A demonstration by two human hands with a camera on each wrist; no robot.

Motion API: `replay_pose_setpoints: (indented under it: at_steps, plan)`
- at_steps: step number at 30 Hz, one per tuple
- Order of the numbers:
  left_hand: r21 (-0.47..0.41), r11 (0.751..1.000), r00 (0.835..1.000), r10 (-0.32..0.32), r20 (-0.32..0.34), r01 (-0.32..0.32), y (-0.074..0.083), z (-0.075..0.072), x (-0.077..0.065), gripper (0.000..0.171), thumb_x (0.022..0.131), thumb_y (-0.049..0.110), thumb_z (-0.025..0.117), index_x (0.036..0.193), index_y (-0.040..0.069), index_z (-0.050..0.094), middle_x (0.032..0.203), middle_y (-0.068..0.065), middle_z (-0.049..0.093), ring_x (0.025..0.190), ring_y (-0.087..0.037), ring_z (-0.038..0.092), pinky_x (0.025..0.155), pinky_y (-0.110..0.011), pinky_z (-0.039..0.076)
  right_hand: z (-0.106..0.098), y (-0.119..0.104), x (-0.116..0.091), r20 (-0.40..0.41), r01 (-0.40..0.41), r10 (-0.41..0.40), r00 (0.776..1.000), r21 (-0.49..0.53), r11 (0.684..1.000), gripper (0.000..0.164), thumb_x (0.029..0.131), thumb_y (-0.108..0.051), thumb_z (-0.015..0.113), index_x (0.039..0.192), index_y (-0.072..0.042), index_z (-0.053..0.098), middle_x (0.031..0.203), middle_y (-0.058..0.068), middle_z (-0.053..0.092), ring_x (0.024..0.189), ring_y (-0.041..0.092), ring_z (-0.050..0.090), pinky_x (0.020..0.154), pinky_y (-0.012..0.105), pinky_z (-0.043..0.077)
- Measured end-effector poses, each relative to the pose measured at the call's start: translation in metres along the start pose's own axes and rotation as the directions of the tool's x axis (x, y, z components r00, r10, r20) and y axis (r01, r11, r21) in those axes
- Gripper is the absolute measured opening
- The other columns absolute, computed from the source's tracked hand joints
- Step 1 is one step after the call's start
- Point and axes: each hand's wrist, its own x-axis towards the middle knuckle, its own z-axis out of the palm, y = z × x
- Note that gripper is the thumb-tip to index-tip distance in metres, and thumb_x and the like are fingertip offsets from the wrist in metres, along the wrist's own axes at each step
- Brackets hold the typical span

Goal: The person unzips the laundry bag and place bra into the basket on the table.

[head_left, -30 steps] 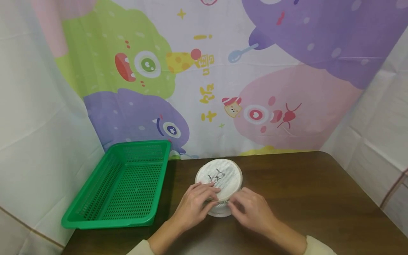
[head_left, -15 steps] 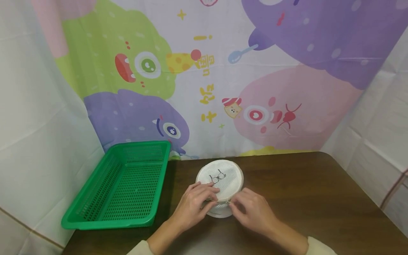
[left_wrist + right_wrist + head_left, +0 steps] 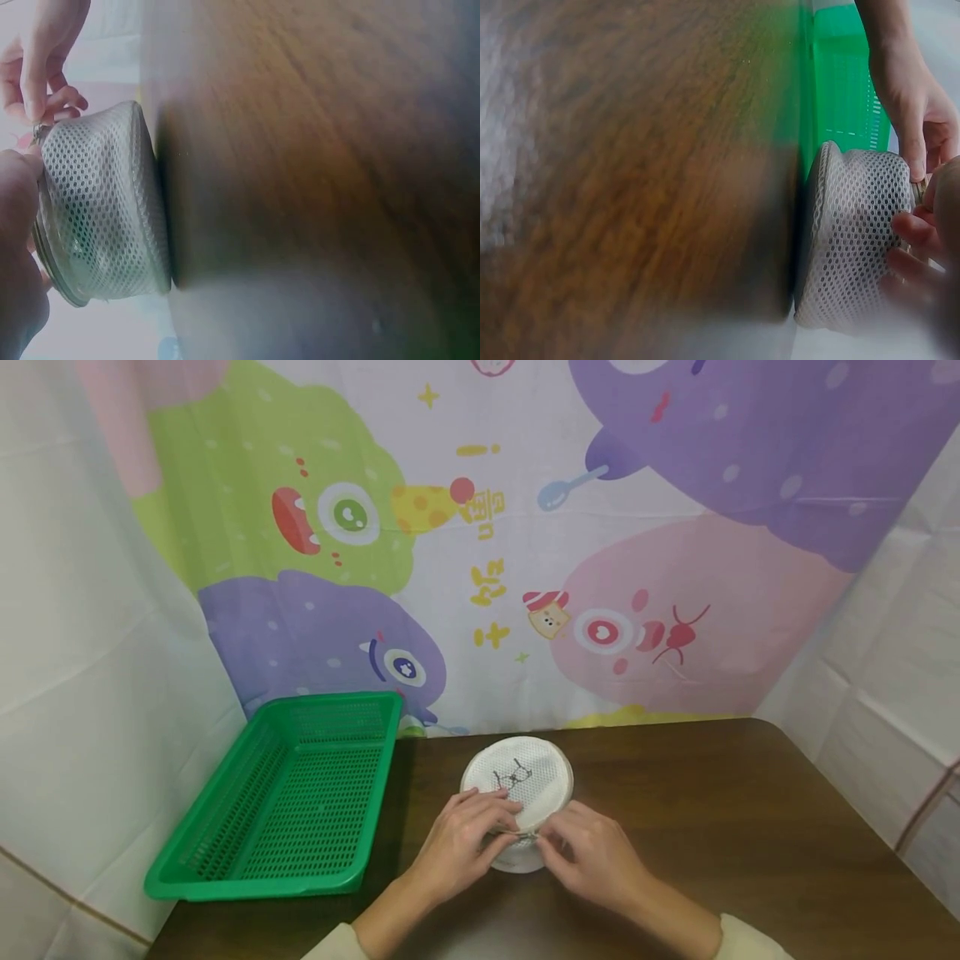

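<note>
A round white mesh laundry bag point(image 3: 553, 768) stands upright on the table, a dark line drawing on its flat lid point(image 3: 513, 774). Across its near left edge my left hand point(image 3: 461, 835) has its fingers on the lid and its thumb below, pinching the zipped rim. My right hand point(image 3: 592, 852) is at the near right edge, thumb and forefinger pinched at the zipper. In the left wrist view a small metal zipper pull point(image 3: 37, 133) shows at those fingertips. The bag's mesh side wall point(image 3: 855, 232) fills the middle of the right wrist view, bulging slightly. My fingers hide part of the zipper.
Left of the bag sits a green plastic basket point(image 3: 378, 785) with slotted sides and floor. Brown wooden tabletop point(image 3: 697, 802) extends to the right. A cartoon-printed cloth point(image 3: 510, 543) hangs behind, with white sheets point(image 3: 105, 610) at both sides.
The bag and my left fingers have shifted very slightly to the right. My right hand stays pinched at the near rim, and the basket stands where it was.
</note>
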Motion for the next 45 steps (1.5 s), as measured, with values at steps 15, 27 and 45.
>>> replay_pose_setpoints:
  at_steps: [15, 27, 45]
  plan:
    - [0.003, 1.000, 1.000, 0.008, -0.019, -0.008, -0.0044, -0.0067, -0.0043, 0.021, 0.089, 0.017, 0.094, 0.098, 0.020, 0.075, 0.122, 0.003, 0.087, 0.129, -0.025, 0.081, 0.109, -0.060, 0.062, -0.0046, 0.0030, -0.0014, -0.020, -0.011, 0.010, 1.000, -0.041, 0.999, 0.021, 0.080, -0.009, 0.091, 0.089, -0.021, 0.075, 0.082, -0.012, 0.074, 0.079, 0.002, 0.064, 0.065, 0.018, 0.053]
    - [-0.003, 1.000, 1.000, 0.000, -0.030, 0.000, -0.0035, -0.0005, -0.0015, 0.022, 0.088, 0.020, 0.096, 0.098, 0.019, 0.077, 0.121, 0.002, 0.087, 0.127, -0.024, 0.082, 0.108, -0.058, 0.062, -0.0026, -0.0005, 0.0019, -0.013, -0.002, 0.002, 1.000, -0.018, 1.000, 0.023, 0.080, -0.007, 0.089, 0.086, -0.021, 0.072, 0.080, -0.013, 0.072, 0.079, 0.000, 0.063, 0.066, 0.015, 0.051]
    - [0.042, 0.999, 1.000, -0.005, -0.027, 0.006, -0.0037, -0.0055, -0.0056, 0.024, 0.087, 0.018, 0.096, 0.098, 0.020, 0.075, 0.124, 0.003, 0.086, 0.129, -0.023, 0.081, 0.109, -0.058, 0.062, -0.0030, 0.0010, -0.0005, -0.006, -0.008, 0.007, 1.000, -0.054, 0.999, 0.023, 0.080, -0.010, 0.092, 0.089, -0.021, 0.074, 0.084, -0.012, 0.074, 0.079, 0.004, 0.065, 0.064, 0.020, 0.054]
